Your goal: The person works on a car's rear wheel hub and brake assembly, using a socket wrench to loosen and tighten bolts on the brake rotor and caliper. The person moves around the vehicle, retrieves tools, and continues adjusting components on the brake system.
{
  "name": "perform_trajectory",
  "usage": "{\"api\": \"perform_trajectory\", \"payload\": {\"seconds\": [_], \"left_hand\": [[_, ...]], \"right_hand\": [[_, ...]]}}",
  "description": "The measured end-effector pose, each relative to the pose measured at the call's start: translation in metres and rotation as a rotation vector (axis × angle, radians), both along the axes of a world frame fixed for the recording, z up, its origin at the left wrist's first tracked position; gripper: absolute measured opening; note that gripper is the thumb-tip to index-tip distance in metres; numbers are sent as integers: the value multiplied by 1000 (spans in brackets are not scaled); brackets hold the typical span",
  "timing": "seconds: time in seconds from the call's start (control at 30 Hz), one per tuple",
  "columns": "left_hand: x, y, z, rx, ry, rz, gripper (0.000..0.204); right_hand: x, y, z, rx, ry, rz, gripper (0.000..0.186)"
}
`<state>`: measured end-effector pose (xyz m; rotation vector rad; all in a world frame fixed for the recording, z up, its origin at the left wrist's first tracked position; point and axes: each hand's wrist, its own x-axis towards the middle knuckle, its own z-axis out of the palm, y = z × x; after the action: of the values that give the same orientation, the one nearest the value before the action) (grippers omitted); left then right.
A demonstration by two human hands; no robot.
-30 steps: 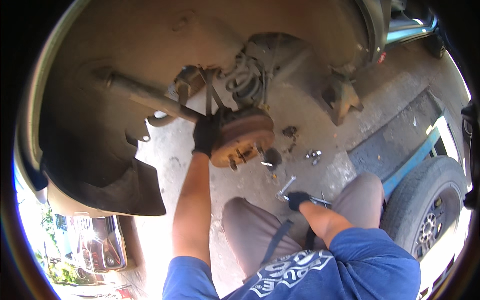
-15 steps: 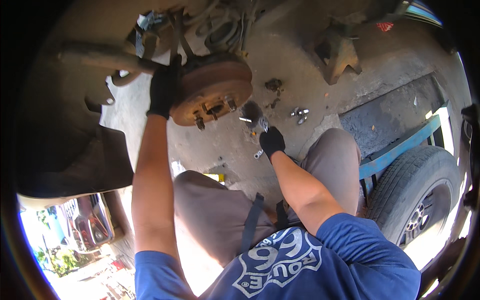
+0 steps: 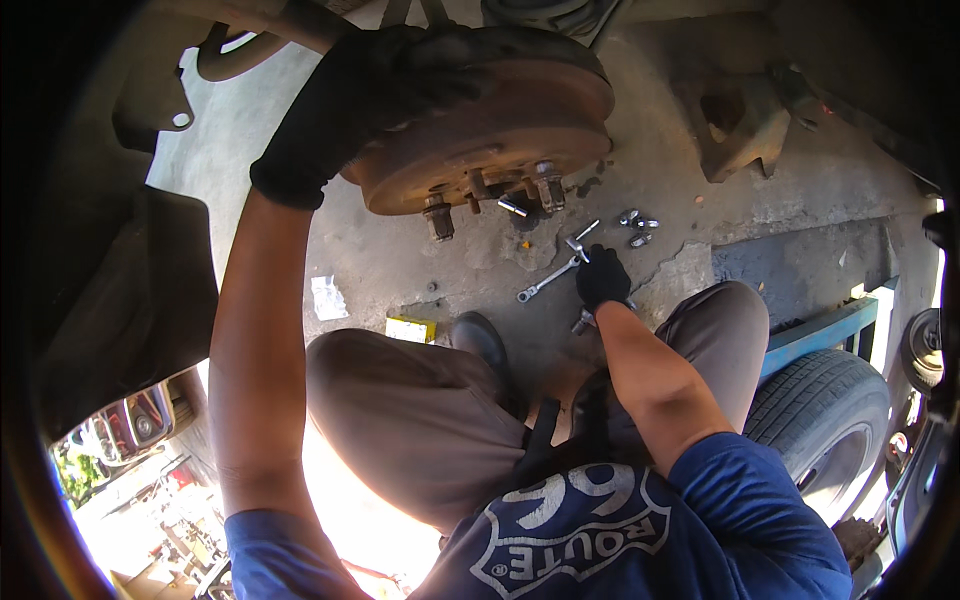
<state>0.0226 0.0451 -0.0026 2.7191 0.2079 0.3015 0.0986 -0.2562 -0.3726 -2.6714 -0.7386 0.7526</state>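
My left hand (image 3: 375,95), in a black glove, lies on the rusty brake drum (image 3: 500,120), fingers stretched across its side. Wheel studs with nuts (image 3: 438,215) stick out of the drum's face. Lower right, my gloved right hand (image 3: 603,278) is closed just above the floor around a ratchet (image 3: 577,247); its head shows beyond the fingers, and the glove hides most of its handle. Beside that hand a combination wrench (image 3: 545,282) lies on the concrete. A short metal socket (image 3: 513,207) shows below the drum.
Several loose metal sockets (image 3: 638,228) lie right of the drum. A jack stand (image 3: 735,125) stands farther right. A tyre (image 3: 825,410) leans by a blue metal frame (image 3: 815,338). A yellow box (image 3: 410,329) sits near my left knee. A dark car panel (image 3: 130,290) hangs at left.
My view has shifted closer to the drum. My left hand has moved from the drum's left side up over its rim. My right hand remains low by the tools.
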Motion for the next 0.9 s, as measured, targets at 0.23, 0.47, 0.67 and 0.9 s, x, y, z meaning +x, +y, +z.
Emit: {"api": "perform_trajectory", "payload": {"seconds": [0.23, 0.47, 0.67, 0.9], "left_hand": [[3, 0, -1, -82, 23, -36, 33], [-1, -18, 6, -1057, -125, 177, 52], [-50, 12, -13, -856, -548, 388, 102], [-60, -4, -46, -535, -520, 489, 43]], "right_hand": [[33, 18, 3, -200, 74, 193, 24], [107, 87, 218, 1223, -93, -346, 27], [77, 146, 334, 1065, -409, 233, 40], [66, 152, 339, 1133, -141, -8, 47]]}}
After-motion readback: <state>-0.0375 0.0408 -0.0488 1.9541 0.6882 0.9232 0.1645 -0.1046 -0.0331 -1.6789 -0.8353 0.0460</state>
